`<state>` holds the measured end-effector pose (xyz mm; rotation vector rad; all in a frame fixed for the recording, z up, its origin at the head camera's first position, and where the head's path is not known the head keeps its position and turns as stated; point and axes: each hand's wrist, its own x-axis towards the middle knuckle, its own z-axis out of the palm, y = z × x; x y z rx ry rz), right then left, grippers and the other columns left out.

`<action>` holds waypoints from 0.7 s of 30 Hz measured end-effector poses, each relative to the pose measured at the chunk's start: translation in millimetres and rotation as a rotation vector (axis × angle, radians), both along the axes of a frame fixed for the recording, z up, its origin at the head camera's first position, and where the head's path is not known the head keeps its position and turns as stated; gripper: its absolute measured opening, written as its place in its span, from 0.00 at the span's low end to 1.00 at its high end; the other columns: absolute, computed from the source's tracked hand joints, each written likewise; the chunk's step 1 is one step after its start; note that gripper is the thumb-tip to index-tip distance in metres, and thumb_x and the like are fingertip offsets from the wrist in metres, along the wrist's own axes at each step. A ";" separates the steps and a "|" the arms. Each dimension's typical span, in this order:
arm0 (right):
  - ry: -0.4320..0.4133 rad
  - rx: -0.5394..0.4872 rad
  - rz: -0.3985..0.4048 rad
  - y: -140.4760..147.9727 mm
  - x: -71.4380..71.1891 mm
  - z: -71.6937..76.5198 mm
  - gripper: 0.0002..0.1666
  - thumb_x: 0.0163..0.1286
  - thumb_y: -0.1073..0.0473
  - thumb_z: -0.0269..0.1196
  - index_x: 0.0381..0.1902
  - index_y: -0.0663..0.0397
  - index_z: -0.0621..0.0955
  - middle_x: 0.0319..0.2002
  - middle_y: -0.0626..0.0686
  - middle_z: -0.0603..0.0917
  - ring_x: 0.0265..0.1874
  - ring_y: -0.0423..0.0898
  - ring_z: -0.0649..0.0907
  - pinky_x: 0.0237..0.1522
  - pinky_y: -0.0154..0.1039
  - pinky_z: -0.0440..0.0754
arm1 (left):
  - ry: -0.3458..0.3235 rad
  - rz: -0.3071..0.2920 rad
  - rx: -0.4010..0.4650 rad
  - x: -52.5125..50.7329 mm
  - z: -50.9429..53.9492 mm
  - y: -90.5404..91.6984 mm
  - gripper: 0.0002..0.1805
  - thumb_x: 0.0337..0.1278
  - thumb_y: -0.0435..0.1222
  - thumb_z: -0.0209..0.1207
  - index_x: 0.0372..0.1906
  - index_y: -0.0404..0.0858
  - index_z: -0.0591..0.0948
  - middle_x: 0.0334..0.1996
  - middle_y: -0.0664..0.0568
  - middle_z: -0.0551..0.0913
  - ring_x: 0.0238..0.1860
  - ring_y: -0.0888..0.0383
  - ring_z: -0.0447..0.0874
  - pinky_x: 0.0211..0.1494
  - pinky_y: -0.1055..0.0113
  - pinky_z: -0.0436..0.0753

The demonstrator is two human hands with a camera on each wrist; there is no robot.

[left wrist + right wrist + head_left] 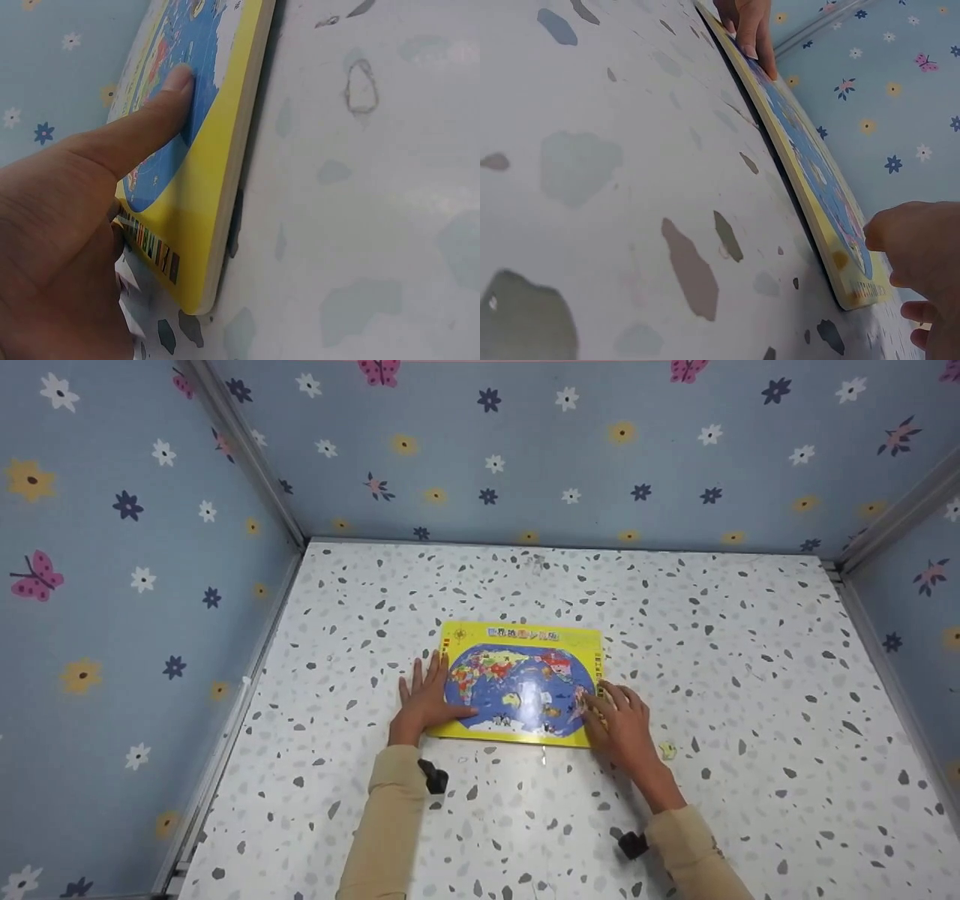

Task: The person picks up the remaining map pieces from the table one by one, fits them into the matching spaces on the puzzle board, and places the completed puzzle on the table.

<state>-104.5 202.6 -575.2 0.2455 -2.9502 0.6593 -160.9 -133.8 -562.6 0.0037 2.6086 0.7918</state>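
A yellow-bordered world map puzzle board (517, 742) lies flat on the speckled table. My left hand (426, 703) rests at its left edge, fingers spread and straight beside the border, with the thumb lying on the blue map. In the left wrist view that thumb (150, 124) presses on the board's face. At the board's right edge is my right hand (621, 727), bent fingers reaching onto the map. Its fingertips meet a pink puzzle piece (578, 696) there; whether they pinch or press it is hidden.
A small yellowish puzzle piece (667, 750) lies on the table just right of the right hand. Blue flowered panels (525, 450) stand behind and at both sides of the speckled table (360, 600). A black wrist-camera mount (632, 844) sits by the right sleeve.
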 end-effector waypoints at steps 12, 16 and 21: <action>0.038 -0.102 -0.046 10.2 3.8 6.5 0.18 0.68 0.54 0.61 0.54 0.49 0.81 0.62 0.57 0.73 0.65 0.58 0.67 0.66 0.61 0.61 | 0.019 -0.017 0.003 1.2 2.7 0.0 0.67 0.39 0.62 0.68 0.77 0.45 0.37 0.78 0.52 0.31 0.76 0.45 0.21 0.74 0.41 0.26; 0.014 -0.092 -0.074 13.5 7.0 8.8 0.19 0.68 0.53 0.61 0.56 0.48 0.80 0.63 0.56 0.72 0.66 0.57 0.66 0.67 0.60 0.59 | 0.014 -0.018 -0.003 1.3 2.8 0.7 0.67 0.39 0.62 0.68 0.77 0.46 0.37 0.77 0.52 0.31 0.76 0.45 0.21 0.74 0.41 0.26; -0.007 -0.097 -0.100 19.3 9.9 10.7 0.20 0.67 0.54 0.62 0.56 0.49 0.79 0.64 0.55 0.71 0.67 0.57 0.65 0.68 0.60 0.59 | 0.006 -0.016 -0.007 1.8 2.3 0.8 0.68 0.39 0.63 0.67 0.77 0.47 0.36 0.77 0.53 0.30 0.76 0.47 0.20 0.74 0.42 0.25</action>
